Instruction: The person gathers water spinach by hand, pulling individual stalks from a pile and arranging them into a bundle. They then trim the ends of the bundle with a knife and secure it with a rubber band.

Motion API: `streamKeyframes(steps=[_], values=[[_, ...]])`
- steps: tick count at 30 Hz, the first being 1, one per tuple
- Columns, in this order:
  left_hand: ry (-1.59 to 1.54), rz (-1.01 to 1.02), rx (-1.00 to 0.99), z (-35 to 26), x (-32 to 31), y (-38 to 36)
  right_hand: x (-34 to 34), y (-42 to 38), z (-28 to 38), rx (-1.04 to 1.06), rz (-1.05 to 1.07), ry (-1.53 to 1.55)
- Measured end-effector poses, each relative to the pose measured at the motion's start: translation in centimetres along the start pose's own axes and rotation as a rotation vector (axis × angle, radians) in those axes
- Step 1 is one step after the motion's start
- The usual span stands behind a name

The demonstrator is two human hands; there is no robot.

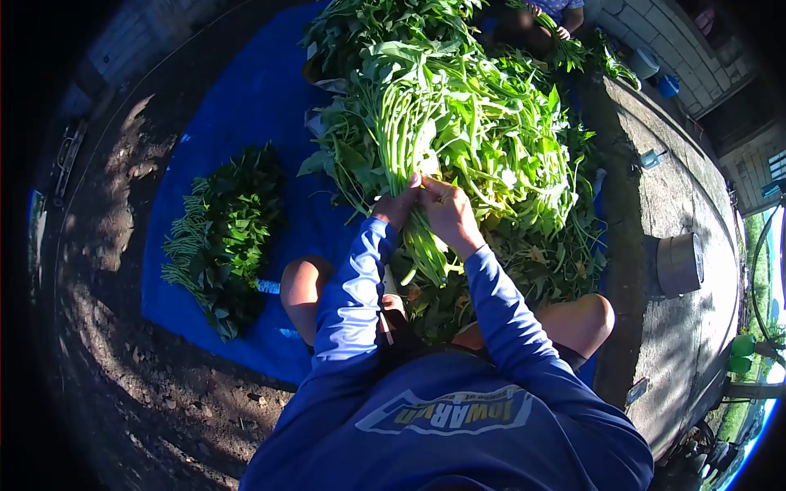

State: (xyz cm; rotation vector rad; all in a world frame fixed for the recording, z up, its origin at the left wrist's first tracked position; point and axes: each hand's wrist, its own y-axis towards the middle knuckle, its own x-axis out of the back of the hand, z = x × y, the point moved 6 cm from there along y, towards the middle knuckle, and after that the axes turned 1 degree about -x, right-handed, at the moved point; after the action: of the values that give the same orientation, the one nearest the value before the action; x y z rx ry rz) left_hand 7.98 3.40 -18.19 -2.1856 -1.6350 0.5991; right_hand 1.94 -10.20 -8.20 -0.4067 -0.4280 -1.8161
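**Two hands gripping a bunch of leafy greens over a blue tarp**

View from the head camera, looking down past a blue long-sleeved shirt and two bare knees. The left hand [395, 204] and the right hand [449, 214] meet at the centre of the frame, both closed around the stems of a bunch of greens [426, 245]. The fingers of each hand are curled tight about the stalks, thumbs nearly touching; the cut stem ends hang down below the hands toward the lap, while the pale green stalks and leaves fan upward beyond the knuckles.

The held bunch merges at its top with a large heap of greens [483, 123] that fills the upper middle of the view and spreads to the right, reaching a raised concrete ledge [679, 188]. A round metal pot [679, 263] sits on that ledge.

To the left, well apart from the hands, a second, darker bundle of greens [223, 237] lies flat on the blue tarp [254, 98]. The tarp is spread over bare, dark soil [123, 327], which shows along the left and lower edges. At the top edge, beyond the heap, another person's hand [563, 31] touches some leaves.
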Motion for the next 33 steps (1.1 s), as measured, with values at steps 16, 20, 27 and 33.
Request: streamKeyframes(steps=[16,20,27,33], values=[[-0.189,-0.341,-0.383,-2.1,1.6,-4.7,-1.9,-3.5,4.0,0.355,0.008,0.04],[0.089,-0.291,-0.244,-2.0,3.4,-4.8,-2.1,-3.2,5.4,0.47,0.203,0.036],[-0.099,-0.49,-0.335,-5.1,4.2,-7.7,10.6,13.5,1.6,0.145,-0.305,-0.285],[-0.427,-0.407,-0.342,-4.8,2.4,-6.2,10.2,26.1,-6.5,-0.048,-0.075,-0.571]])
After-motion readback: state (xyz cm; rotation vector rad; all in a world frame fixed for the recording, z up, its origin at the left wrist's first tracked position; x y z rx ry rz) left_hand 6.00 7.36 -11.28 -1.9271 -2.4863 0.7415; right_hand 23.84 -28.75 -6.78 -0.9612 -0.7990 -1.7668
